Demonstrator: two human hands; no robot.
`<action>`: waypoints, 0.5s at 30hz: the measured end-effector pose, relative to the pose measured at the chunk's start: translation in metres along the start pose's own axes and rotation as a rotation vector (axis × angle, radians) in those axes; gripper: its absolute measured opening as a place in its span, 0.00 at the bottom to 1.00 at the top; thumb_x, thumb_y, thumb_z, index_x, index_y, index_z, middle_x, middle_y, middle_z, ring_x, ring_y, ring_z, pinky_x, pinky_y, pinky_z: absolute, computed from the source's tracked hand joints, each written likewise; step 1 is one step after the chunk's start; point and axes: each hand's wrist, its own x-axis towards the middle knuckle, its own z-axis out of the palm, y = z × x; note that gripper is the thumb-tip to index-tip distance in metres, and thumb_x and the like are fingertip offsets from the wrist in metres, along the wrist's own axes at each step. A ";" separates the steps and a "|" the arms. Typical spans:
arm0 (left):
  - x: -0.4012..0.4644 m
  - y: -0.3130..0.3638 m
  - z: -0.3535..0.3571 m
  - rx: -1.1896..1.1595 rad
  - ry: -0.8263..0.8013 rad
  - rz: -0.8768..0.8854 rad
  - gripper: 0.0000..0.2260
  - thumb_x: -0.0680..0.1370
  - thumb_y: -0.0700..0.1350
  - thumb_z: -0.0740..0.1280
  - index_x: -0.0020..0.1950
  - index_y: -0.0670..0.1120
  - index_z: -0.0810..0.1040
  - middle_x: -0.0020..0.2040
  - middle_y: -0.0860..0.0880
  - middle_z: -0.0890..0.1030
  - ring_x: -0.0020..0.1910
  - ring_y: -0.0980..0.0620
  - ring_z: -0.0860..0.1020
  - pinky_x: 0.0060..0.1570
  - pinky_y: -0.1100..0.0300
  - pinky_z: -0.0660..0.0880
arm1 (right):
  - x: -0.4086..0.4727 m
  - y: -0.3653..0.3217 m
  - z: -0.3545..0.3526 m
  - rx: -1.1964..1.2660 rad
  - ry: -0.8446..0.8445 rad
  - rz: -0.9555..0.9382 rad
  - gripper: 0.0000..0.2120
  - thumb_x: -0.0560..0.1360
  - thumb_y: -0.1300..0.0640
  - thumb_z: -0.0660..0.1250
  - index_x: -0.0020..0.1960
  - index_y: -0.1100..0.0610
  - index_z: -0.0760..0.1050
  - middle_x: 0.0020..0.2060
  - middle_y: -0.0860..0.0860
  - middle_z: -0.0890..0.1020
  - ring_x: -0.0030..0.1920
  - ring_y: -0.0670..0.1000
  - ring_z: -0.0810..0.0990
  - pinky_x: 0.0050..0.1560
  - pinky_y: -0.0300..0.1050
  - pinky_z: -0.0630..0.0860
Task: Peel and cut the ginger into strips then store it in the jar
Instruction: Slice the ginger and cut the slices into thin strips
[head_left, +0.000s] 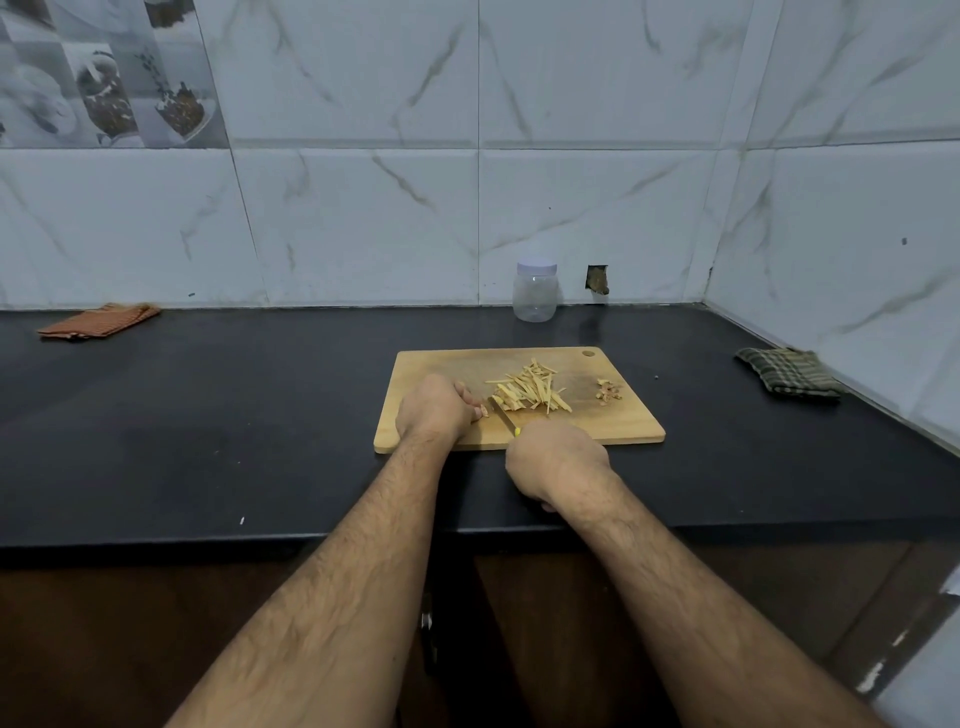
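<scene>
A wooden cutting board (613, 426) lies on the black counter. A pile of pale ginger strips (530, 392) sits in its middle. My left hand (436, 410) rests on the board's left part, fingers curled over a small ginger piece (484, 412) at its fingertips. My right hand (556, 462) grips a knife with a yellow handle; its blade (501, 415) lies on the board just right of that piece. A clear plastic jar (535, 292) with a white lid on stands behind the board, by the wall.
A small heap of brown ginger peel (608, 391) lies on the board's right side. An orange cloth (98, 321) is at the far left of the counter and a green checked cloth (787, 371) at the right, near the tiled wall corner.
</scene>
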 end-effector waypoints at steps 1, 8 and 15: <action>0.000 0.000 0.000 -0.001 0.002 -0.004 0.01 0.76 0.47 0.74 0.45 0.52 0.85 0.35 0.60 0.77 0.36 0.63 0.71 0.30 0.63 0.64 | 0.000 -0.001 -0.001 0.009 0.007 -0.010 0.07 0.79 0.56 0.59 0.49 0.55 0.74 0.49 0.53 0.82 0.48 0.55 0.83 0.52 0.50 0.82; 0.000 0.001 0.001 0.006 0.018 -0.020 0.03 0.77 0.47 0.72 0.44 0.51 0.85 0.36 0.59 0.79 0.41 0.59 0.75 0.31 0.64 0.64 | 0.002 -0.007 0.001 0.016 -0.003 -0.030 0.07 0.80 0.56 0.59 0.52 0.56 0.76 0.52 0.54 0.82 0.50 0.55 0.83 0.53 0.51 0.81; 0.000 0.002 -0.001 0.030 0.013 -0.022 0.03 0.77 0.47 0.72 0.45 0.51 0.85 0.35 0.59 0.78 0.39 0.59 0.74 0.30 0.64 0.65 | 0.008 -0.009 -0.001 -0.013 -0.056 -0.010 0.06 0.80 0.57 0.60 0.52 0.57 0.74 0.51 0.54 0.81 0.50 0.55 0.83 0.54 0.52 0.82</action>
